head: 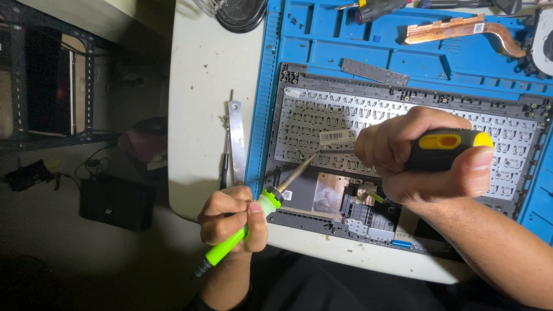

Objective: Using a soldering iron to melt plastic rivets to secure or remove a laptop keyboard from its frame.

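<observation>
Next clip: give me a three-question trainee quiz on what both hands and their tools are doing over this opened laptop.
1. True or false: the left hand holds a green-handled soldering iron.
2. Which tool does the right hand hold? A) tweezers B) black-and-yellow screwdriver C) brush
3. Fill in: the laptop shell lies on a ____ mat.

Key:
1. True; its tip points at the keyboard underside.
2. B.
3. Blue.
</observation>
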